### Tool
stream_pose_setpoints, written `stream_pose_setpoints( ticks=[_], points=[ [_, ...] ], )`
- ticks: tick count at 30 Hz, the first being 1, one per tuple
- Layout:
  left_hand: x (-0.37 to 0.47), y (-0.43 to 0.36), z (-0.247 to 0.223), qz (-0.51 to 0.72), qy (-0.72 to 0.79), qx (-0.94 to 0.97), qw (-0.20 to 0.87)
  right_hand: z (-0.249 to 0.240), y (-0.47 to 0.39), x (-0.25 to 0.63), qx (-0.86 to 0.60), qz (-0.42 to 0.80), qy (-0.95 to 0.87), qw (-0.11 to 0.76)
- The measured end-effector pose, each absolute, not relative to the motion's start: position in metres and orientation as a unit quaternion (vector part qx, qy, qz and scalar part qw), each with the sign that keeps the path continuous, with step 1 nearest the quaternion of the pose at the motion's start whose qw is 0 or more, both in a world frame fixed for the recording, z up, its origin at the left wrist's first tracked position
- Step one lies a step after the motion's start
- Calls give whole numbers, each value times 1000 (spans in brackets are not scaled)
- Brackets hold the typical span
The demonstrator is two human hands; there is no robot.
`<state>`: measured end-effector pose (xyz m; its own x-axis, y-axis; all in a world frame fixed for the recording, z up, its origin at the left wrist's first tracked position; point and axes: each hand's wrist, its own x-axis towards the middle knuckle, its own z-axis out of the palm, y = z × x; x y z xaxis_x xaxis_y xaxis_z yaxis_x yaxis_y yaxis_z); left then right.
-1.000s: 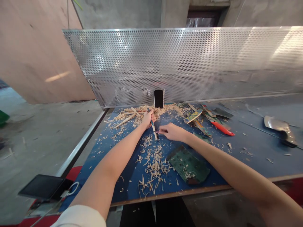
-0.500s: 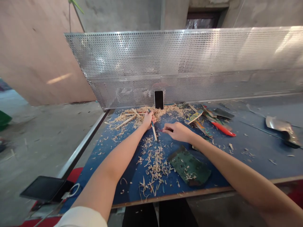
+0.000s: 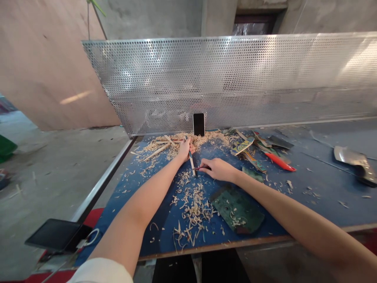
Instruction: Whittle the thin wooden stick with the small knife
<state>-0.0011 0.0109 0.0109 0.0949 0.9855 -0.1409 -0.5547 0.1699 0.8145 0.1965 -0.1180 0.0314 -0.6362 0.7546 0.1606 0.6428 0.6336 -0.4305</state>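
While the left hand [image 3: 185, 150] grips a slim wooden strip [image 3: 192, 164] around its upper part, its fingers curled closed about it, the right hand [image 3: 218, 169] pinches a small, thin tool [image 3: 200, 168] between thumb and bent fingers, with hardly any gap left there. The strip slants down toward the person over the blue tabletop [image 3: 123, 212], its pale lower part sticking out bare below the left hand. The tool's tip lies across the strip near its lower end; I can't tell from here how firmly it presses. Curled shavings [image 3: 196, 206] are scattered below that end, and more are heaped behind the hands, where a phone [image 3: 198, 124] stands upright before the perforated metal panel [image 3: 188, 74]. A dark green piece [image 3: 244, 214] lies near the table's front edge, under the right forearm, and beyond that arm rests a red handle [image 3: 280, 161] beside some painted scraps [image 3: 243, 146].
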Motion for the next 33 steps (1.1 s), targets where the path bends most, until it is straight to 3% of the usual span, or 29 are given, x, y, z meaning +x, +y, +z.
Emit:
stream_pose_setpoints(
  ticks=[33],
  points=[
    [0, -1, 23, 578, 343, 328, 664, 42, -113, 221, -366, 201, -883, 214]
  ],
)
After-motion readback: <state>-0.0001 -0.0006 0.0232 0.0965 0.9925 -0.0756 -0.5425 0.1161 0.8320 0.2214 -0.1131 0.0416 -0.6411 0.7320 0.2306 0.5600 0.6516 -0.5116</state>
